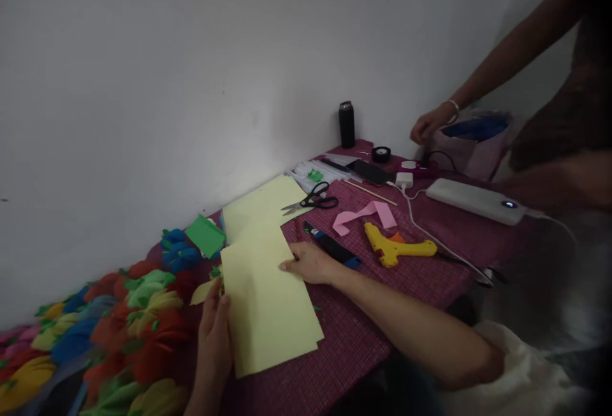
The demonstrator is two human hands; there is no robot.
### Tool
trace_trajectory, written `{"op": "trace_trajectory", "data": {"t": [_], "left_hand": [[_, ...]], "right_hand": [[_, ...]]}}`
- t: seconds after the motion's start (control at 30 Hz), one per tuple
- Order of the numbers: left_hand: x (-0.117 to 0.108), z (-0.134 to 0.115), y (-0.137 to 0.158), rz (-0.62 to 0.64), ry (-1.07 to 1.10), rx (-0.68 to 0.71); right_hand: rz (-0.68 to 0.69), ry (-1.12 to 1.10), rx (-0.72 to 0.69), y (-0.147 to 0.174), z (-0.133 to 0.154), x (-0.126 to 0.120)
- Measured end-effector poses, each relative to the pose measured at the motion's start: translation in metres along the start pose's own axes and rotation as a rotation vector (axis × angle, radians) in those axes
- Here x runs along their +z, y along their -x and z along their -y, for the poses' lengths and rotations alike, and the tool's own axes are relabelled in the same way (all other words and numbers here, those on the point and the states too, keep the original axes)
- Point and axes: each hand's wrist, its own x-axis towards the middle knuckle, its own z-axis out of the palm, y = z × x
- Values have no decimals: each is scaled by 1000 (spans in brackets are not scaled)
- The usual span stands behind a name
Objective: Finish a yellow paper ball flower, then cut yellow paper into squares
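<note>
A pale yellow sheet of paper (268,308) is tilted up over the table between my two hands. My right hand (310,263) grips its right edge, thumb in front and the other fingers behind. At the left edge, my left hand (215,333) is closed on the sheet, its fingertips partly hidden. A small pale yellow scrap (201,292) pokes out beside those fingertips; whether they touch it I cannot tell. Behind lies more yellow paper (253,206), with black-handled scissors (315,199) resting on its right corner. A dark utility knife (332,245) lies just beyond my right hand.
Colourful fabric flowers (138,320) crowd the left side, near green sheets (205,236). On the right lie a yellow glue gun (394,247), pink strip (366,215), phone (368,172) and white power bank (473,200) with cables. A black bottle (347,125) stands behind. Another person's hand (430,124) reaches in.
</note>
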Motion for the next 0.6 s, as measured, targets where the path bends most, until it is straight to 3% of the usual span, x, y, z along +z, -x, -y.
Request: {"op": "trace_trajectory", "data": {"t": [0.17,0.3,0.43,0.6], "left_hand": [[-1,-1,1,-2,131,-253],[-3,1,0,-27,180,-316],[-3,-6,4,-16,171,-273],[-5,-9,3,-105,220,-231]], "right_hand": [[63,-34,-53,4,1,-1],[131,-155,22,7,0,-1],[-38,-211,131,3,-4,-3],[-243,-267,145,-6,-9,-16]]}}
